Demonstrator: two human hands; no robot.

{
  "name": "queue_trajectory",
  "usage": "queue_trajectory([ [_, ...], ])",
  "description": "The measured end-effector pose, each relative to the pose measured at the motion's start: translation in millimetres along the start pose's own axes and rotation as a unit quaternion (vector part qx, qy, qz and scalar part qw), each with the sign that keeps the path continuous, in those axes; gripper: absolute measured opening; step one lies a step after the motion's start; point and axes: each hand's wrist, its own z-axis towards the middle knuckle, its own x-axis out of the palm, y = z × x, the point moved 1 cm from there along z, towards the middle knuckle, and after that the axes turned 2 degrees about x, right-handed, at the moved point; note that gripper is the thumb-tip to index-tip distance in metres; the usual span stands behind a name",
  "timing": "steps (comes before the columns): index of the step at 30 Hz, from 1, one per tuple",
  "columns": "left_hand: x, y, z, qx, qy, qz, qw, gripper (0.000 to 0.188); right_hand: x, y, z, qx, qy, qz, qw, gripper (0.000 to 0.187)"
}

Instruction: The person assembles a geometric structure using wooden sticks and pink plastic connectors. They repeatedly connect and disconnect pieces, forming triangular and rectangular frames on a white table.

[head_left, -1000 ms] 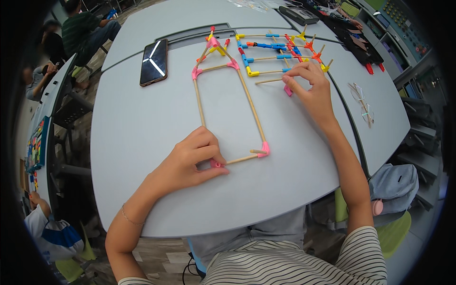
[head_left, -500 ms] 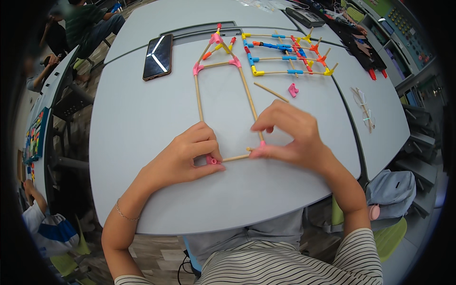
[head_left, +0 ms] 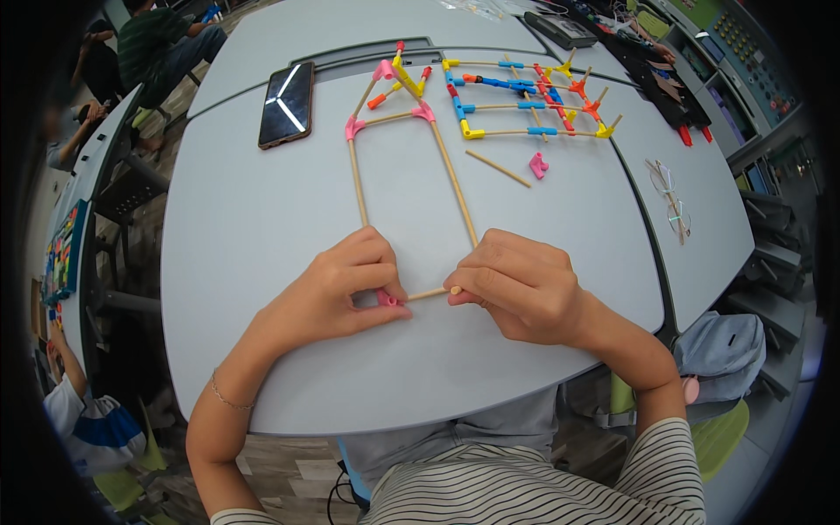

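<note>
Here's the wide pale table [head_left: 582, 249], and down its middle runs the long stick frame [head_left: 454, 181] with the peaked pink-jointed top, its near end between the person's two hands. Beyond it to the right sits the coloured frame [head_left: 529, 105], all blue, yellow, red and orange joints. The right hand [head_left: 525, 284] is on the near right corner, fingers curled in and pinching there, a stub of stick [head_left: 455, 290] poking out at the tips; that corner's joint is hidden. The left hand [head_left: 350, 280] has thumb and fingers pinching the near left pink joint [head_left: 388, 298]. Phone [head_left: 287, 105] up left, glasses [head_left: 672, 201] far right, one loose stick [head_left: 498, 169], and just beside it a small loose pink joint [head_left: 539, 166].
</note>
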Motion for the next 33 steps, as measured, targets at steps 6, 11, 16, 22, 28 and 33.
queue_trajectory([
  [6,-1,3,-1,-0.011,-0.012,-0.015,1.0,0.022,-6,-6,3,0.015,0.061,0.037,0.997,0.023],
  [11,-2,2,0,-0.005,0.001,-0.007,1.0,0.022,-11,-11,5,0.06,0.11,0.14,0.982,0.025],
  [16,-1,2,-1,-0.004,0.001,-0.013,1.0,0.021,-14,-5,9,0.139,0.121,0.2,0.962,0.018],
  [22,-1,2,0,-0.006,0.007,-0.013,1.0,0.021,-18,-15,6,0.181,-0.068,0.309,0.931,0.008],
  [28,-1,1,-1,-0.005,0.004,-0.008,1.0,0.021,-32,-58,3,0.255,-0.069,-0.053,0.963,0.011],
  [33,0,2,-1,-0.001,-0.001,-0.01,1.0,0.021,-20,-83,-6,0.297,-0.019,-0.111,0.948,0.013],
])
